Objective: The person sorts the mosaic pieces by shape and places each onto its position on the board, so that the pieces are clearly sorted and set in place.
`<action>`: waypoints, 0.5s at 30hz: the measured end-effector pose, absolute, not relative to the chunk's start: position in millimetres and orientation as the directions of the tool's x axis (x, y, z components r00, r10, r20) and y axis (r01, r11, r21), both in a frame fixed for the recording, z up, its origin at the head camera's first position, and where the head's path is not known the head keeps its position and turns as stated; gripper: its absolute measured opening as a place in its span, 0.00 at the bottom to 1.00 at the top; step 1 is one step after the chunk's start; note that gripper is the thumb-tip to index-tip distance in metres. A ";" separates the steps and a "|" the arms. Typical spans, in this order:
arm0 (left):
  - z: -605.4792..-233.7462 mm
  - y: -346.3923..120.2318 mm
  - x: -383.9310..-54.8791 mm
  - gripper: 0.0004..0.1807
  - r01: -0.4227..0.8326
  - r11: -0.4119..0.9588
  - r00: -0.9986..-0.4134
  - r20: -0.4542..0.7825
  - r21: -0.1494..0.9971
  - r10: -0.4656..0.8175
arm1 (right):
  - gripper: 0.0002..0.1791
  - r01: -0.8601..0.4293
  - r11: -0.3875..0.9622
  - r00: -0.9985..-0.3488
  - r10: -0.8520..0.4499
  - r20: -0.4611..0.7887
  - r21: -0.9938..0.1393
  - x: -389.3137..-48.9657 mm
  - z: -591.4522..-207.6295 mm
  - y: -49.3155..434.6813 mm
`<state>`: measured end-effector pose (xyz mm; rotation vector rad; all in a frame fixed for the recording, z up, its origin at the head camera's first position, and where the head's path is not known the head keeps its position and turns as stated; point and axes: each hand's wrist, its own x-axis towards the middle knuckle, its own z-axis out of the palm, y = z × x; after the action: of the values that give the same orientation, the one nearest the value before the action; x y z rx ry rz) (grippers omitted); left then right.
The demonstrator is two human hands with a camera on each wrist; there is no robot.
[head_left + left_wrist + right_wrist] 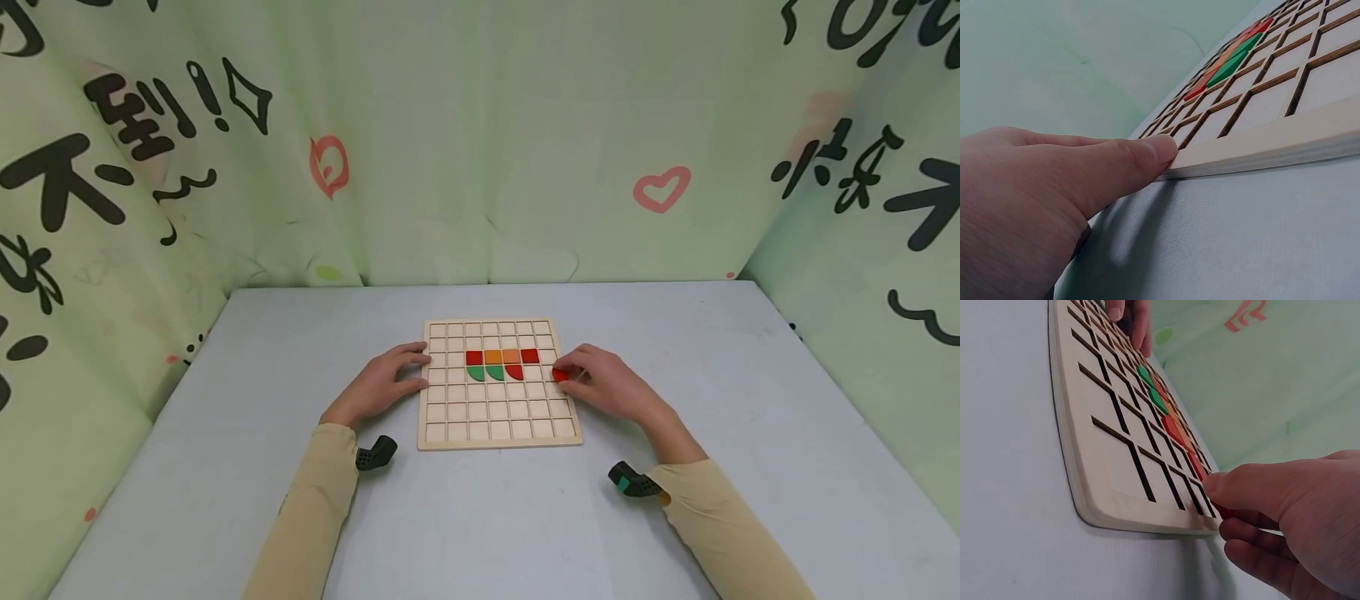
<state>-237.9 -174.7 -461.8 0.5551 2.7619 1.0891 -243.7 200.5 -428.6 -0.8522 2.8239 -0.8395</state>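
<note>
A wooden grid board [498, 444] lies flat on the table. One row holds square tiles, a red tile [475, 357] and another red one at the ends with an orange tile [492, 357] and its twin between. Below sit two quarter-round green tiles [495, 373] and a red quarter-round tile [514, 372]. My left hand [382, 382] touches the board's left edge with extended fingers; its thumb [1160, 149] rests on the frame. Over the right edge, my right hand [611, 383] pinches a red tile [560, 375] between thumb and fingers, which partly hide its shape.
The board stands on a white table [225, 467]. A pale green curtain [487, 150] with black lettering and red hearts surrounds its back and sides. Each wrist carries a black device, the left device [377, 452] and the right device [632, 480].
</note>
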 end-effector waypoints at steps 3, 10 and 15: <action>-459.0 -175.4 -237.4 0.26 0.275 0.671 -0.927 0.005 0.688 0.375 | 0.14 -0.485 0.703 -0.844 -0.532 0.067 -0.519 -246.1 -425.9 194.4; -459.4 -176.9 -238.6 0.25 0.281 0.675 -0.925 0.005 0.682 0.380 | 0.14 -0.489 0.719 -0.841 -0.540 0.046 -0.494 -251.0 -421.3 181.9; -459.5 -176.1 -238.6 0.25 0.285 0.666 -0.922 0.008 0.689 0.387 | 0.14 -0.489 0.729 -0.840 -0.542 0.033 -0.479 -253.2 -422.7 176.3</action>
<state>-238.6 -176.1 -459.5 0.5561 2.7382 1.0972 -253.2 176.3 -422.7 -0.8432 2.8192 -0.7337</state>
